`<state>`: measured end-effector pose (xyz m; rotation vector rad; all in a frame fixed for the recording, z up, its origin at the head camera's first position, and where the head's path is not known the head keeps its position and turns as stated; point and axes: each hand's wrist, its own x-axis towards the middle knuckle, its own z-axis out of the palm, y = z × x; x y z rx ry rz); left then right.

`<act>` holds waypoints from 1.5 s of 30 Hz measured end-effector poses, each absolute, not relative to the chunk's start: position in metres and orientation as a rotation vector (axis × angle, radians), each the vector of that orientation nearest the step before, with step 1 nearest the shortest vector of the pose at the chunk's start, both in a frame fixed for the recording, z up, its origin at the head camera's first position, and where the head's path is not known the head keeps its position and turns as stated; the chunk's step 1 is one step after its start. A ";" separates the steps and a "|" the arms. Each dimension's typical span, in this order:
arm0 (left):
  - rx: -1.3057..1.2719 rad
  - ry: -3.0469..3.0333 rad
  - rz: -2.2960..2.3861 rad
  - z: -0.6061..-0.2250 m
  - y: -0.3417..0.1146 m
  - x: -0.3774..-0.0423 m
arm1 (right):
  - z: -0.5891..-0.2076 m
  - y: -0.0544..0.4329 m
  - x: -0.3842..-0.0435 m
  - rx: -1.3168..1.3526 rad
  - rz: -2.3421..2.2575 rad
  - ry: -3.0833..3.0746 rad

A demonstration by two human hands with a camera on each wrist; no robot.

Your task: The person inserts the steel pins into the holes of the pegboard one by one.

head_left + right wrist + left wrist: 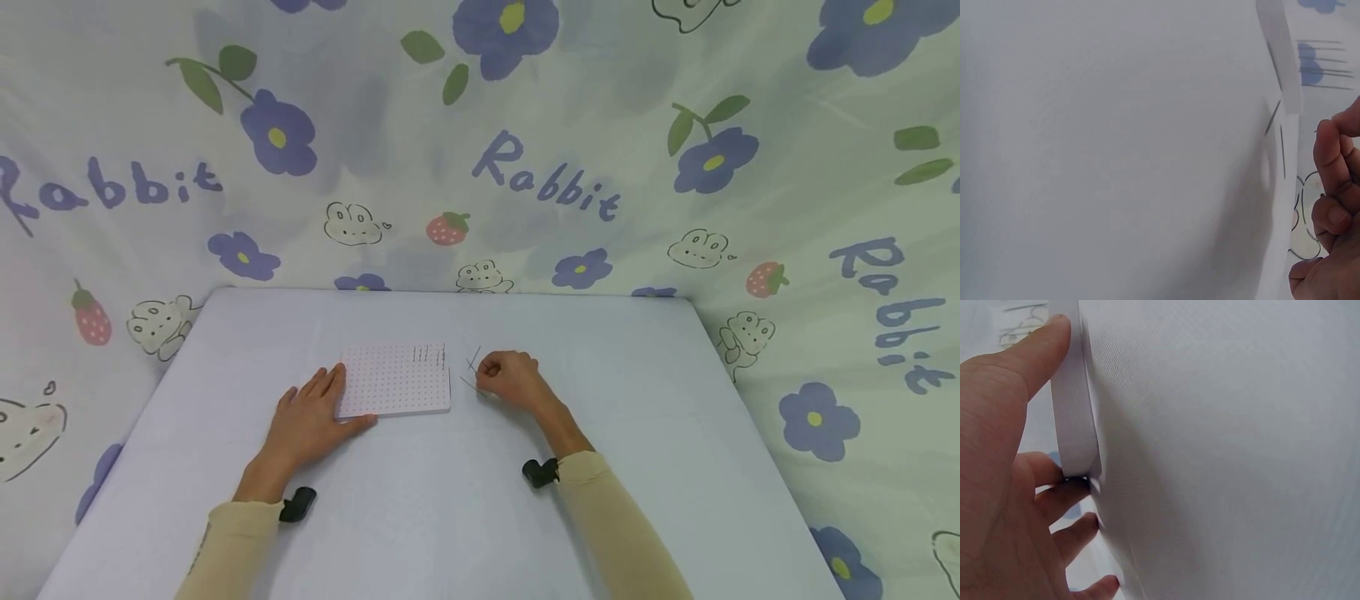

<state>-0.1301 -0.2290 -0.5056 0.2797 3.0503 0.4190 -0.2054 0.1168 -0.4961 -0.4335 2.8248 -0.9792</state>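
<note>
A white board (395,386) with a grid of small holes lies on the table. Several thin dark pins (427,354) stand in its far right corner. My left hand (307,429) rests against the board, the extended thumb along its near edge and the fingers at its left edge. Right of the board, my right hand (513,377) has thumb and index fingertip together, pinching a thin dark pin (1316,131) whose tip shows beside the finger. Loose pins (1283,153) lie on the table close to that hand.
The table (630,375) has a white cloth. Behind and around it hangs a patterned curtain (390,167) with flowers and rabbits. A black wrist camera (298,504) sits on the left wrist, another black camera (538,473) on the right.
</note>
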 end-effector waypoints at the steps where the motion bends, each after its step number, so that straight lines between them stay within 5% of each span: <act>1: 0.279 3.050 0.420 -0.506 -0.229 -0.130 | -0.495 0.115 -0.206 -0.431 -1.009 2.812; 21: 0.290 3.063 0.444 -0.507 -0.231 -0.128 | -0.486 0.078 -0.211 -0.490 -1.324 2.687; 45: 0.289 3.076 0.454 -0.510 -0.233 -0.127 | -0.501 0.069 -0.212 -0.516 -1.063 2.819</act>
